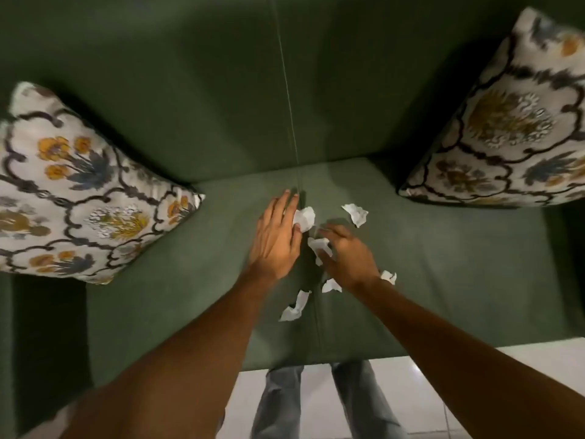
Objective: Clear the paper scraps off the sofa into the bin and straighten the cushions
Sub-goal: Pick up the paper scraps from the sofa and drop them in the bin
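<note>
On the dark green fabric sofa [443, 248], the left hand [277, 239] lies flat, fingers extended, its thumb touching a crumpled white paper scrap [304, 218] at centre. The right hand [346, 255] pinches another white scrap [318, 243]. More torn scraps lie at 1 o'clock [356, 213] and 6 o'clock [296, 307]. Floral patterned cushions lean at 9 o'clock [79, 188] and 2 o'clock [509, 128].

Both hands [311, 245] among paper scraps [356, 213]

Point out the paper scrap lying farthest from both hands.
The long scrap nearest the seat's front edge, left of the seam. The others lie under or beside the hands; this one sits alone below the left hand.
</note>
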Tool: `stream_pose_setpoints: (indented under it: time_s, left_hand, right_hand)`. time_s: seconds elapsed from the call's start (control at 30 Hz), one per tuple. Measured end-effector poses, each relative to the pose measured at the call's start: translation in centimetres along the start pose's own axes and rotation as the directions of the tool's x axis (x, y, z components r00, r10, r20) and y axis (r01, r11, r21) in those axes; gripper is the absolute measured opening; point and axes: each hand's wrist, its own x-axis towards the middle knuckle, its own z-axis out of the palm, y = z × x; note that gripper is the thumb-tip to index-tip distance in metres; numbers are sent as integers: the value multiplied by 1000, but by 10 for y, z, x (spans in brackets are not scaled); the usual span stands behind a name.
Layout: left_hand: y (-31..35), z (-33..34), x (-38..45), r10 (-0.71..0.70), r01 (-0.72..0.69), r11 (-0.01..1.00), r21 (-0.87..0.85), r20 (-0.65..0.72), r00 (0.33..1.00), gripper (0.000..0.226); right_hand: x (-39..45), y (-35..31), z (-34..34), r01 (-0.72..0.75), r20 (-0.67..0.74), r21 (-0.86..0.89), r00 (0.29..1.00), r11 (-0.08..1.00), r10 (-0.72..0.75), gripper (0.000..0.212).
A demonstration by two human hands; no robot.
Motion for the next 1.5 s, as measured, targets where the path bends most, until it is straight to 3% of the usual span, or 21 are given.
stream_pose_setpoints:
  time_s: [0.2,0.3,0.37,0.47,0.57,0.63,0.7,0.77,0.83,1.0,1.17,1.3,1.5]
  left_hand:
    - [-30,59,6,54,-89,985,145,232,971,84]
    - [-41,69,-3,92,-119,986,120,205,974,90]
    - [-47,72,-5,75,-89,992,90,155,985,72]
    - [-51,69,-9,17,-5,997,-83,142,990,36]
    - [-45,64,-33,-58,60,990,-125,14,998,20]
    - [-37,61,-57,-98,89,983,-159,-50,994,19]
    - [-31,62,-86,-65,68,976,-205,19,998,19]
    - [-30,66,-116,-10,37,986,-161,166,986,19]
    - [-29,73,-144,-14,42,991,-126,217,976,19]
    - [-20,90,-158,-140,151,982,-110,97,985,17]
    - [-4,114,-156,-302,299,911,-283,33,953,11]
    - [0,121,-153,-460,414,812,-413,-14,888,11]
    - [-22,113,-179,-644,526,649,-549,-29,764,18]
  right_hand:
    - [11,26,49,179,181,-211,973,961,-142,66]
    - [8,37,54,195,168,-193,972,962,-164,65]
    - [6,43,53,111,145,-74,984,991,-99,45]
    - [-3,51,48,-6,11,79,1000,997,5,25]
    - [-24,51,41,-88,-65,297,992,951,112,28]
    - [-38,52,43,-106,-78,343,987,933,141,29]
    - [-53,52,48,-94,-78,356,989,930,129,22]
    - [-62,52,51,-61,-56,341,995,938,85,15]
    - [-69,52,55,-17,-29,284,999,959,26,12]
    - [-67,54,64,108,3,15,994,994,-108,16]
    - [-53,61,80,68,133,-89,989,994,-56,21]
    - [-47,59,90,1,199,-61,980,998,12,21]
    - [-70,29,110,17,64,124,998,992,-25,10]
